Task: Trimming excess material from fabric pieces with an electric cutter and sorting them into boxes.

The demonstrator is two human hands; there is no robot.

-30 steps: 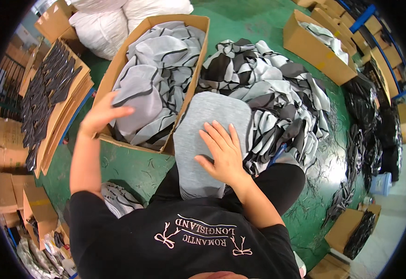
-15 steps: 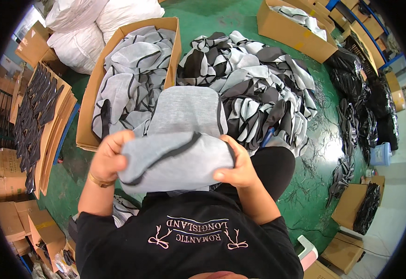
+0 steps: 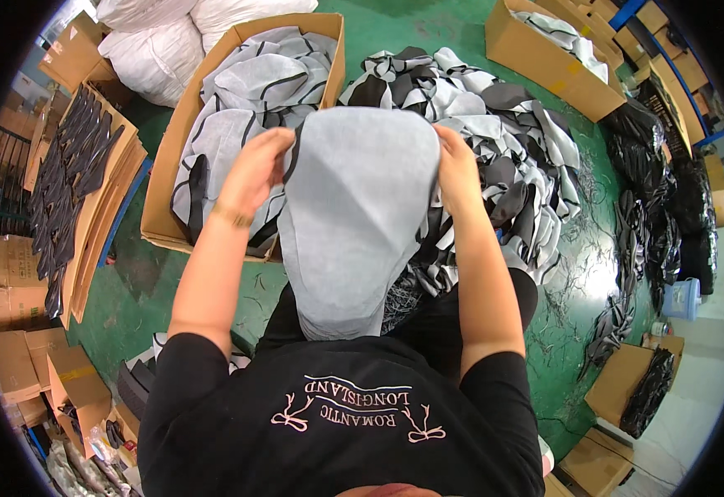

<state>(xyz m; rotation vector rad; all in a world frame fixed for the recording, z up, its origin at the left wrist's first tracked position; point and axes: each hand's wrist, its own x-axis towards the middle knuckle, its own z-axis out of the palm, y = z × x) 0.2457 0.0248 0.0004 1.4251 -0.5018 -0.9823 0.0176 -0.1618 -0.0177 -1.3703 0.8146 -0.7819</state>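
Note:
A grey fabric cover [image 3: 358, 199] hangs spread out between my two hands, over my lap, wide at the top and narrower below. My left hand [image 3: 256, 174] is closed on its upper left edge, where a strip of black trim shows. At the upper right edge, my right hand [image 3: 459, 170] pinches the cloth between thumb and fingers; part of the grip is hidden by the fabric. Just beyond lies a large heap of grey and black fabric pieces [image 3: 536, 178]. Similar grey pieces [image 3: 266, 79] fill an open cardboard box [image 3: 158, 199] beside my left hand.
White sacks [image 3: 154, 62] stand at the far left. Nearer on the left, black pieces [image 3: 67, 190] lie on stacked cardboard. Another box [image 3: 544, 62] of grey cloth sits far right, with black plastic bags [image 3: 631, 137] near it. Dark thread scraps litter the green floor [image 3: 577, 282].
Both hands have moved away from my body and up. The folded cover with its black trim across it now hangs opened out, plain grey side showing.

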